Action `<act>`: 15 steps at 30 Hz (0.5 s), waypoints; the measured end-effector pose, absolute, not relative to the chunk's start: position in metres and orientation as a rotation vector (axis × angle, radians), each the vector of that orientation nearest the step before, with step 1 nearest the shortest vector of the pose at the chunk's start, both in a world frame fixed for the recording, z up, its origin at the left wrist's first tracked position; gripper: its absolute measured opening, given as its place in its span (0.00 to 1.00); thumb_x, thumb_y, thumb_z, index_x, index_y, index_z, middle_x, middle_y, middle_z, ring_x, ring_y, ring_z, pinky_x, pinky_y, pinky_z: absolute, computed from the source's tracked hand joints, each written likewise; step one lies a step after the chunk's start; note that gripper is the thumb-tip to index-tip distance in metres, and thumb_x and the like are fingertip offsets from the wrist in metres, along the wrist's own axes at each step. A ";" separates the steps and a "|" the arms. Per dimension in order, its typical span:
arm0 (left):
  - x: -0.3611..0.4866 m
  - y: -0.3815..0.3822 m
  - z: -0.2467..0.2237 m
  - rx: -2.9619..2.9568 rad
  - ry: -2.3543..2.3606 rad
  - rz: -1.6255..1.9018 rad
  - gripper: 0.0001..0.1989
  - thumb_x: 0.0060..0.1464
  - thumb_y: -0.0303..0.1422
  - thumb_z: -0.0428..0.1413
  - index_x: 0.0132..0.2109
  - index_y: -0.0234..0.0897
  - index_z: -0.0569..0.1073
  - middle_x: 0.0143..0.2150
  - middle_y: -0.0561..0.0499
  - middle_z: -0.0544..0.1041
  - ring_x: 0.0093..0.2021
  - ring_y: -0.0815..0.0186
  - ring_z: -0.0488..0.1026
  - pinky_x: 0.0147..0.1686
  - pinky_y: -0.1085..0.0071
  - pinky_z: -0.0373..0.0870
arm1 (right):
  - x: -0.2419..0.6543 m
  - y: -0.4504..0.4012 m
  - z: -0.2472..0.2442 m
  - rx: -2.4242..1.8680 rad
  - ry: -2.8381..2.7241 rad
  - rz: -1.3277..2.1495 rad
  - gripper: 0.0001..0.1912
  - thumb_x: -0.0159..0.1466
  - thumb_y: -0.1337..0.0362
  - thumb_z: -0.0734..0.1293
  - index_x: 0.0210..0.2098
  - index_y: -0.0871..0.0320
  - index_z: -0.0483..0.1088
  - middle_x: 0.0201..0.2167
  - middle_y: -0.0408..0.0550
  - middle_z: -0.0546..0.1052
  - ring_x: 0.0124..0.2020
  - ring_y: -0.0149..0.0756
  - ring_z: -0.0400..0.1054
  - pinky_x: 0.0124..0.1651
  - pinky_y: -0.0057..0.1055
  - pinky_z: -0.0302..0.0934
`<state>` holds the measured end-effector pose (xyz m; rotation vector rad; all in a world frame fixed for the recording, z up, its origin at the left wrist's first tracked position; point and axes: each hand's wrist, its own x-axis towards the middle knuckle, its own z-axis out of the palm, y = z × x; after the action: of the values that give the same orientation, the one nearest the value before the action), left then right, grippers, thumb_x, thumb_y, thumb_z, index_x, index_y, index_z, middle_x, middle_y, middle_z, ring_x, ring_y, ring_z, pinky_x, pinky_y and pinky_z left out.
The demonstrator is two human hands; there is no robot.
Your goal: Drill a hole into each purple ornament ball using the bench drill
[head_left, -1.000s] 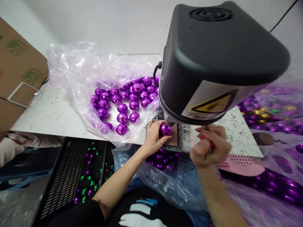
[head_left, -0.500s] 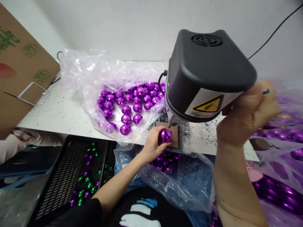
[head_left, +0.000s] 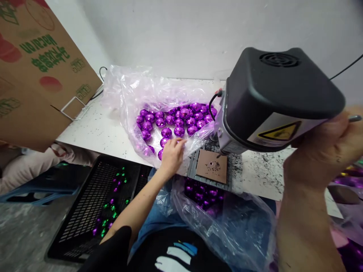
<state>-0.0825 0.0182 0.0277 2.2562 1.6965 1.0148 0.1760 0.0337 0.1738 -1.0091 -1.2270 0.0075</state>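
Note:
My left hand (head_left: 172,156) is over the near edge of a clear plastic bag (head_left: 129,100) lying open on the white table. Its fingers are apart and reach in among shiny purple faceted balls (head_left: 179,131); no ball shows in them, though the fingertips are partly hidden. My right hand (head_left: 326,147) is wrapped round the lever (head_left: 354,118) of a black bench drill (head_left: 283,94). Below the drill's bit (head_left: 219,155) lies a brown board (head_left: 208,174) on the metal base, with a small hole and dark shavings on it.
Below the table edge, another clear bag (head_left: 241,219) with purple balls lies over my lap. A black crate (head_left: 76,215) with green and purple beads stands at left. A cardboard box (head_left: 56,87) leans in beside another person's sleeve (head_left: 42,166). Shavings litter the table (head_left: 261,173).
My left hand has let go of the purple ball it held on the board and moved left to the balls in the bag. My right hand stays on the lever. The view has shifted left.

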 end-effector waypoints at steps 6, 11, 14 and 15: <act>-0.103 0.063 0.018 2.138 1.830 0.520 0.25 0.59 0.35 0.60 0.62 0.38 0.68 0.49 0.41 0.75 0.47 0.51 0.76 0.47 0.56 0.70 | 0.177 0.040 0.176 -1.023 -1.231 -0.019 0.35 0.62 0.34 0.61 0.21 0.60 0.50 0.17 0.37 0.49 0.20 0.16 0.44 0.21 0.20 0.39; -0.109 0.064 0.026 1.714 1.579 0.965 0.25 0.53 0.33 0.63 0.58 0.37 0.68 0.51 0.42 0.75 0.46 0.58 0.75 0.45 0.62 0.72 | 0.184 0.052 0.174 -0.993 -1.263 0.101 0.33 0.61 0.34 0.62 0.24 0.61 0.59 0.16 0.37 0.56 0.17 0.18 0.51 0.19 0.21 0.44; -0.119 0.060 0.039 1.247 1.290 1.105 0.27 0.53 0.42 0.63 0.57 0.39 0.67 0.46 0.46 0.76 0.38 0.64 0.77 0.36 0.68 0.72 | 0.187 0.054 0.171 -0.982 -1.267 0.083 0.32 0.63 0.36 0.61 0.25 0.61 0.59 0.16 0.37 0.57 0.17 0.19 0.52 0.20 0.21 0.45; -0.121 0.057 0.043 1.131 1.190 1.112 0.28 0.53 0.43 0.63 0.58 0.41 0.67 0.46 0.47 0.76 0.37 0.65 0.77 0.35 0.68 0.71 | 0.187 0.055 0.170 -0.979 -1.269 0.081 0.32 0.62 0.35 0.61 0.25 0.61 0.59 0.16 0.37 0.57 0.17 0.19 0.52 0.20 0.21 0.45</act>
<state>-0.1207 0.0567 0.0432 1.1311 1.1902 1.1115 0.1868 0.0549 0.1702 -0.9792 -1.2688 0.0814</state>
